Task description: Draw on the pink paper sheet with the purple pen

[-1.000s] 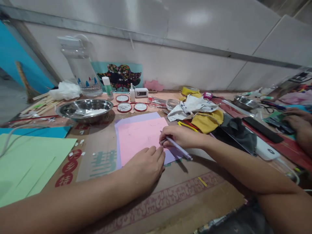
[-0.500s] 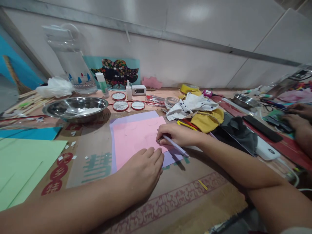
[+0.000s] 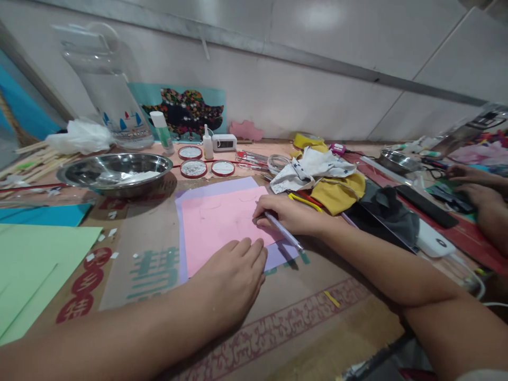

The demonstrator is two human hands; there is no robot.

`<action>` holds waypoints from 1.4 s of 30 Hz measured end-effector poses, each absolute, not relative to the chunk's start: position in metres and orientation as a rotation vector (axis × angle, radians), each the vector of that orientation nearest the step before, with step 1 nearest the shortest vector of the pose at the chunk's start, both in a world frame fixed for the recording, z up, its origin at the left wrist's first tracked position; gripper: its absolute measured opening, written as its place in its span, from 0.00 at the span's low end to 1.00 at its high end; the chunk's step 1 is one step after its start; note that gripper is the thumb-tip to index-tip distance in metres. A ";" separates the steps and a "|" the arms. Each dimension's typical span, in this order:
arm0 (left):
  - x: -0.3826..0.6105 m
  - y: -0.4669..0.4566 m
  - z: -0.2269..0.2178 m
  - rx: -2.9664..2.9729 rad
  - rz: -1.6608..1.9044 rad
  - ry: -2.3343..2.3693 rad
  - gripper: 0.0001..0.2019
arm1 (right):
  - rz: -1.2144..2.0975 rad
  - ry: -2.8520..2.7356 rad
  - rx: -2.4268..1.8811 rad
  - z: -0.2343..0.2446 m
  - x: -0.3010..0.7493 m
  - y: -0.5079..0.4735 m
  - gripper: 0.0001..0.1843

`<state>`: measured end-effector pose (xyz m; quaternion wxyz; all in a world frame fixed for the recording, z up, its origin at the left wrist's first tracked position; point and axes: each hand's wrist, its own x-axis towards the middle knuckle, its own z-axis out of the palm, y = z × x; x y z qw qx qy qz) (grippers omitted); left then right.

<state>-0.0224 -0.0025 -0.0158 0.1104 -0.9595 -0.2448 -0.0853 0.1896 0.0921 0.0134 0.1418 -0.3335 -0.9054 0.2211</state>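
Note:
A pink sheet of paper lies on a larger lilac sheet on the brown table. My left hand rests flat on the near edge of the pink sheet, fingers stretched forward. My right hand grips a light purple pen, its tip touching the right part of the pink sheet. Faint drawn lines show on the pink paper.
A steel bowl, three red-rimmed lids, a glue bottle and a clear jug stand behind. Green paper lies at the left. Yellow and white cloth sits at the right. Another person's hands are at the far right.
My right hand with the pen has moved a little further up the pink sheet. My left hand has stayed in place. The view has shifted slightly to the right.

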 end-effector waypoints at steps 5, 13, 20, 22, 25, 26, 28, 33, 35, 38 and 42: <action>-0.023 -0.002 -0.016 -2.848 -0.261 -0.736 0.20 | 0.830 -2.703 -0.928 0.015 0.192 0.092 0.06; -0.023 -0.002 -0.015 -2.845 -0.230 -0.751 0.20 | 0.844 -2.683 -0.936 0.016 0.193 0.090 0.05; -0.023 -0.002 -0.015 -2.824 -0.254 -0.726 0.20 | 0.689 -2.499 -0.996 0.006 0.191 0.096 0.04; -0.023 -0.002 -0.016 -2.825 -0.244 -0.722 0.20 | 0.725 -2.424 -1.055 0.004 0.192 0.098 0.05; -0.024 -0.003 -0.017 -2.824 -0.247 -0.718 0.21 | 0.912 -2.473 -1.051 0.006 0.196 0.097 0.07; -0.024 -0.003 -0.017 -2.820 -0.249 -0.704 0.21 | 0.950 -2.521 -1.011 0.008 0.196 0.096 0.07; -0.023 -0.002 -0.017 -2.808 -0.251 -0.690 0.21 | 0.892 -2.597 -0.936 0.010 0.195 0.094 0.06; -0.022 -0.001 -0.015 -2.826 -0.240 -0.719 0.19 | 0.592 -2.502 -0.983 0.002 0.188 0.095 0.04; -0.022 -0.001 -0.014 -2.831 -0.246 -0.724 0.20 | 0.629 -2.450 -1.021 -0.001 0.190 0.097 0.05; -0.023 -0.002 -0.015 -2.837 -0.251 -0.718 0.20 | 0.844 -2.491 -1.035 0.001 0.195 0.098 0.07; -0.023 -0.002 -0.016 -2.833 -0.246 -0.712 0.20 | 0.795 -2.548 -0.980 0.008 0.195 0.096 0.05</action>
